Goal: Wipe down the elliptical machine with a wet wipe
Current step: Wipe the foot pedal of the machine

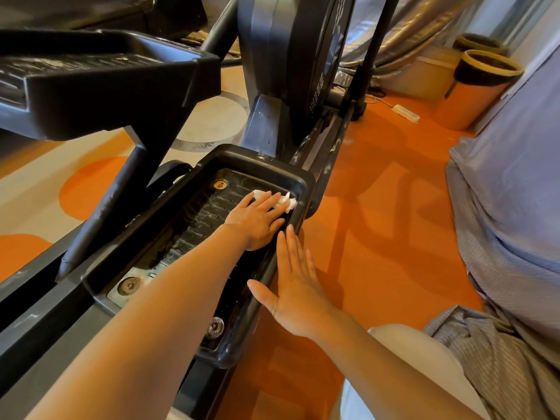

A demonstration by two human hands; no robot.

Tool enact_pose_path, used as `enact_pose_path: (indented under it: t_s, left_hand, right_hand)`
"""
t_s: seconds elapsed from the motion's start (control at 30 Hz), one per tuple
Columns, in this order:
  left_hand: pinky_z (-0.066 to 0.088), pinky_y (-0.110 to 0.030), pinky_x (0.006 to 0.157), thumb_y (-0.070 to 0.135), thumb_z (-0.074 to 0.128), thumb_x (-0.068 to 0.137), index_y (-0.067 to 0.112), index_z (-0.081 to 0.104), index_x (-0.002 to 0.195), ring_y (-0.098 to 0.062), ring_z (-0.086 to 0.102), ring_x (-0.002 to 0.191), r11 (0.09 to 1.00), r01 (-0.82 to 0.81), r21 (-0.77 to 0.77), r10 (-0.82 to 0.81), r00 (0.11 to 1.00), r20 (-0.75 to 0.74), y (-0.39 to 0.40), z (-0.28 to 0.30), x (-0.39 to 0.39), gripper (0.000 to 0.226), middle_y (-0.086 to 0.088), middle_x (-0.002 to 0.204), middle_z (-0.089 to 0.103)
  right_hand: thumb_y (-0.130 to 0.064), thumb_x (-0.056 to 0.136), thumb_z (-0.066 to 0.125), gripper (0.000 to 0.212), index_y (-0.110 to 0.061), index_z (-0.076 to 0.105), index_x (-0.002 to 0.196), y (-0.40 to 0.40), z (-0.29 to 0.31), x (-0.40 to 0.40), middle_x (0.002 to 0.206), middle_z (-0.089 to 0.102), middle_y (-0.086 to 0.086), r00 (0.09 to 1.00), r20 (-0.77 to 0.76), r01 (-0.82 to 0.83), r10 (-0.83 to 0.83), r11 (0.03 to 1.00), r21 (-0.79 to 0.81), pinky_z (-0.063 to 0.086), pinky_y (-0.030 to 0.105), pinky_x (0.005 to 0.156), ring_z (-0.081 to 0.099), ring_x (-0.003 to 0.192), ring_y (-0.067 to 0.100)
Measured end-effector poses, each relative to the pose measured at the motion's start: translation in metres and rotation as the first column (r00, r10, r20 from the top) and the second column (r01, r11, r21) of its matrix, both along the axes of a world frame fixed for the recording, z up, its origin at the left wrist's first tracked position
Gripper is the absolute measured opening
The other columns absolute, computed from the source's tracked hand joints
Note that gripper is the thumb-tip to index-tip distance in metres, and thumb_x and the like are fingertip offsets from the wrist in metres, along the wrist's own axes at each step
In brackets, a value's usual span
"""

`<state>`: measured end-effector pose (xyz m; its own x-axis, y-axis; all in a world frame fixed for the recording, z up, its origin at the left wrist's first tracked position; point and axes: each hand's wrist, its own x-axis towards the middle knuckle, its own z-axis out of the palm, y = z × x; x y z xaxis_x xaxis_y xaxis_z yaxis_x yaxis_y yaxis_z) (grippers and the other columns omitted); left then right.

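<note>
Orange floor [378, 207] spreads beside the pedal [188, 225]. Left hand [254, 221] presses the wipe [285, 201] flat near the pedal's far rim; right hand [295, 286], fingers straight, rests on its side edge.

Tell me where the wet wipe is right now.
The wet wipe lies in the near foot pedal, at its far right corner, under the fingers of the left hand.

Warm, bright light casts soft shadows on the orange floor [378, 207]; wide-angle bending at edges.
</note>
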<state>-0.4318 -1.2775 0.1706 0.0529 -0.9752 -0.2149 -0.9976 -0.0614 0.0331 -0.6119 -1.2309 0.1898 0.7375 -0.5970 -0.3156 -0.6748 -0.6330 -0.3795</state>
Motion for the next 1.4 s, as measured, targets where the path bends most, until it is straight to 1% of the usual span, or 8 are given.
enact_pose_path:
  t_s: [0.13, 0.3, 0.4, 0.67, 0.8, 1.0, 1.27, 1.4]
  left_hand:
    - [0.014, -0.041, 0.123, 0.038, 0.026, 0.108, 0.024, 0.024, 0.156, -0.023, 0.01, 0.152, 0.989, -0.089, -0.121, 0.073, 0.989, -0.129, -0.011, -0.003, -0.005, 0.05, -0.003, 0.164, 0.018]
    - [0.047, -0.04, 0.098, 0.025, 0.042, 0.106, 0.016, 0.051, 0.132, -0.024, 0.041, 0.134, 0.949, -0.251, -0.189, 0.215, 0.958, -0.191, -0.027, -0.007, -0.014, 0.029, -0.006, 0.135, 0.052]
    - [0.049, -0.035, 0.09, 0.022, 0.043, 0.105, 0.014, 0.053, 0.128, -0.022, 0.051, 0.122, 0.944, -0.246, -0.222, 0.224, 0.967, -0.12, -0.031, -0.007, -0.013, 0.026, -0.005, 0.128, 0.058]
    - [0.048, -0.04, 0.104, 0.013, 0.048, 0.104, 0.014, 0.044, 0.145, -0.021, 0.044, 0.139, 0.954, -0.109, -0.28, 0.083, 0.991, -0.103, 0.001, -0.008, 0.002, 0.042, -0.005, 0.15, 0.046]
    - [0.051, -0.038, 0.1, 0.01, 0.057, 0.1, 0.011, 0.05, 0.143, -0.018, 0.039, 0.142, 0.924, -0.01, -0.383, -0.014, 0.998, -0.06, 0.027, -0.005, 0.012, 0.043, -0.002, 0.146, 0.05]
    - [0.061, -0.045, 0.071, 0.001, 0.079, 0.079, 0.002, 0.072, 0.112, -0.033, 0.067, 0.111, 0.813, 0.039, -0.58, -0.13, 0.985, -0.115, 0.056, 0.004, 0.014, 0.033, -0.012, 0.114, 0.071]
    - [0.062, -0.046, 0.074, -0.004, 0.083, 0.072, -0.001, 0.073, 0.104, -0.035, 0.071, 0.099, 0.807, -0.026, -0.589, -0.111, 0.975, -0.195, 0.083, 0.022, 0.002, 0.033, -0.016, 0.107, 0.072]
    - [0.062, -0.042, 0.07, 0.0, 0.077, 0.079, 0.0, 0.073, 0.104, -0.033, 0.071, 0.094, 0.824, -0.124, -0.554, -0.029, 0.965, -0.26, 0.098, 0.037, -0.008, 0.025, -0.014, 0.104, 0.072]
  right_hand:
    - [-0.08, 0.078, 0.008, 0.098, -0.024, -0.035, 0.146, 0.0, -0.002, -0.001, 0.145, -0.051, -0.011, 1.0, 0.019, 0.007, -0.007, 1.0, 0.012, -0.022, 0.032, 0.116, -0.046, 0.131, 0.003]
    - [-0.081, 0.076, 0.009, 0.099, -0.026, -0.036, 0.145, -0.001, -0.004, -0.002, 0.144, -0.052, -0.014, 0.998, 0.055, 0.007, -0.008, 1.0, 0.028, -0.02, 0.033, 0.118, -0.043, 0.135, 0.002]
    - [-0.079, 0.081, 0.014, 0.096, -0.027, -0.037, 0.144, -0.002, -0.005, -0.002, 0.143, -0.053, -0.014, 0.998, 0.059, 0.006, -0.007, 1.0, 0.02, -0.021, 0.031, 0.117, -0.043, 0.134, 0.002]
    - [-0.077, 0.084, 0.012, 0.096, -0.021, -0.034, 0.146, -0.005, -0.003, -0.003, 0.146, -0.051, -0.007, 0.999, 0.035, -0.018, 0.018, 1.0, -0.011, -0.024, 0.035, 0.116, -0.045, 0.135, 0.006]
    - [-0.076, 0.083, 0.007, 0.095, -0.019, -0.029, 0.15, -0.008, -0.001, -0.001, 0.149, -0.047, -0.003, 1.0, -0.012, -0.028, 0.028, 0.997, -0.073, -0.027, 0.039, 0.114, -0.045, 0.135, 0.01]
    - [-0.069, 0.094, 0.014, 0.083, -0.02, -0.01, 0.156, -0.016, 0.008, 0.002, 0.159, -0.031, 0.0, 0.999, -0.012, -0.036, 0.034, 0.988, -0.151, -0.026, 0.04, 0.114, -0.037, 0.141, 0.013]
    - [-0.059, 0.101, 0.022, 0.072, -0.018, 0.005, 0.157, -0.036, 0.031, 0.001, 0.164, -0.014, 0.005, 0.995, -0.055, -0.089, 0.082, 0.986, -0.141, -0.013, 0.043, 0.121, -0.019, 0.149, 0.018]
    - [-0.051, 0.103, 0.031, 0.065, -0.018, 0.014, 0.157, -0.041, 0.048, -0.002, 0.165, 0.0, 0.001, 0.991, -0.018, -0.134, 0.133, 0.988, -0.076, -0.007, 0.04, 0.123, -0.007, 0.151, 0.015]
